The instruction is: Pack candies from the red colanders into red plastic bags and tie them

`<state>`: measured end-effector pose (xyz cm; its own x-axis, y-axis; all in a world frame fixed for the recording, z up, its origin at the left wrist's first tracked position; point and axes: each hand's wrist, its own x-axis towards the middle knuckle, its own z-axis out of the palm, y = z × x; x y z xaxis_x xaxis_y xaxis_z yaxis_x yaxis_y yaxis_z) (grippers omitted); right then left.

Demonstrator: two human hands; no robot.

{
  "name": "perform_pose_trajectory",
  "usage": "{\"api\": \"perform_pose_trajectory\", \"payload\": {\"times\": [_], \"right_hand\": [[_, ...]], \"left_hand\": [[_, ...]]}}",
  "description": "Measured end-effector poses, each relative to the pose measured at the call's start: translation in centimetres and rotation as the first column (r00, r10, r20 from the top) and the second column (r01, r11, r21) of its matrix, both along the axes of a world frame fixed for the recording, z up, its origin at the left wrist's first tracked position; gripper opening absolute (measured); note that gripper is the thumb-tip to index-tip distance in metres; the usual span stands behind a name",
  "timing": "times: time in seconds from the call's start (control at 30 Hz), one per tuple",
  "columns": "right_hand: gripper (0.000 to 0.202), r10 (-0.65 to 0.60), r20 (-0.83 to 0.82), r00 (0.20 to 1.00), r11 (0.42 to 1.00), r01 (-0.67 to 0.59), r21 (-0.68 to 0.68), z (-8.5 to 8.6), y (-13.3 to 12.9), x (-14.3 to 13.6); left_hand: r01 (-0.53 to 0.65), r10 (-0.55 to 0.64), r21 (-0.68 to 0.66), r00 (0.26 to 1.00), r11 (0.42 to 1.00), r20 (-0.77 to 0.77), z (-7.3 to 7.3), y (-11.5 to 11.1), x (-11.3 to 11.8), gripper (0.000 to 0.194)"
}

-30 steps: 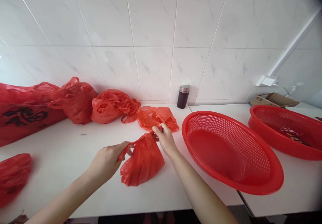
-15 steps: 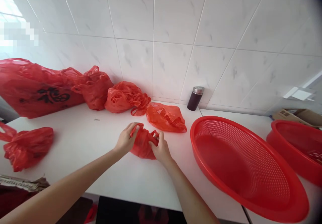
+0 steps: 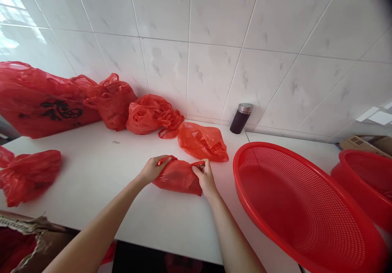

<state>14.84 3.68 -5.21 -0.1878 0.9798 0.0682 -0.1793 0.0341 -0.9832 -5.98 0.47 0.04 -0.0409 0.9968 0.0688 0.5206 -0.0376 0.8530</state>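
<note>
A red plastic bag lies on the white counter in front of me, its top edge stretched sideways between my hands. My left hand pinches the bag's upper left corner. At the upper right corner, my right hand grips the bag between thumb and fingers. Something fills the bag, but the red film hides what it is. Just behind it rests another red bag, crumpled and fairly flat.
Several full red bags line the tiled wall, with one more bag at the left. A dark thermos stands behind. On the right are a large red colander, a second red basket and a cardboard box. An open carton sits below left.
My hands have moved apart, pulling the top of the bag wider and straighter. The bag looks longer and flatter than before. The camera view has shifted slightly.
</note>
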Motion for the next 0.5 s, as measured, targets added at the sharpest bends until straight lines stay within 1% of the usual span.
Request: {"api": "perform_pose_trajectory", "payload": {"times": [0.13,0.27,0.4,0.5], "right_hand": [[0.03,0.032,-0.048,0.998,0.999,-0.034,-0.033,0.5,-0.1,0.3],[0.032,0.086,-0.073,0.994,0.995,-0.089,-0.042,1.3,-0.3,1.0],[0.033,0.135,-0.09,0.987,0.989,-0.139,-0.04,2.0,-0.4,1.6],[0.025,0.153,-0.075,0.985,0.987,-0.156,-0.039,2.2,-0.5,1.6]], "left_hand": [[0.022,-0.017,-0.035,0.99,0.999,0.139,0.0,-0.8,-0.2,0.05],[0.015,-0.008,-0.029,0.975,0.999,0.223,0.1,-1.5,-0.1,0.051],[-0.001,0.007,-0.025,0.966,1.0,0.259,-0.2,-2.4,0.1,0.05],[-0.031,0.028,0.006,0.971,1.0,0.239,-0.9,-2.9,0.1,0.044]]}}
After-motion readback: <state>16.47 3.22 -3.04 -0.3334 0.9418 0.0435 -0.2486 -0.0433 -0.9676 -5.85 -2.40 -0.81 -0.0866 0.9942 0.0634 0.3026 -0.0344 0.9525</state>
